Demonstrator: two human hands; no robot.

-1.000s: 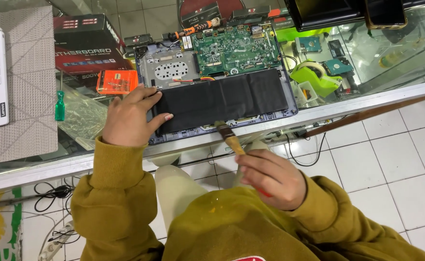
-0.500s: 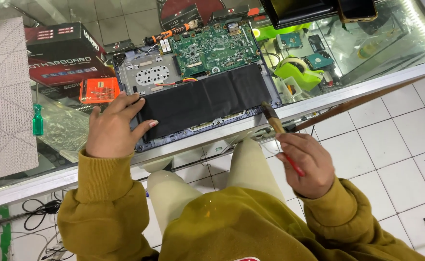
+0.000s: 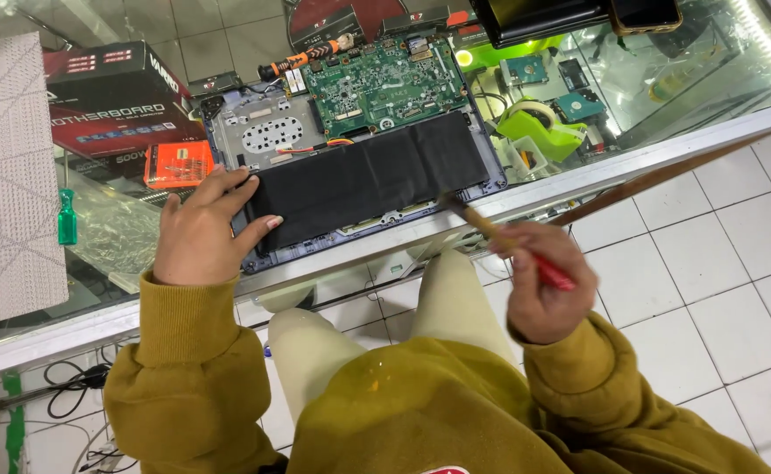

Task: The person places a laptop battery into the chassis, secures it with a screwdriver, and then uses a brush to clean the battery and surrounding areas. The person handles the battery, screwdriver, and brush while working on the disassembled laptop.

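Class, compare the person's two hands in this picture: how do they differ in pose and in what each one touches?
The left hand lies flat, fingers spread, pressing on the black battery of the opened laptop; the right hand is curled in a fist round a red-handled brush. The left hand rests over the glass counter; the right hand hangs off its edge, above the tiled floor. Both wear mustard sleeves.

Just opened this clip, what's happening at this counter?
A person in a mustard sweatshirt has an opened laptop on a glass counter, its green circuit board and black battery exposed. The left hand rests flat on the battery's left end. The right hand holds a small brush, bristles at the laptop's front right edge.
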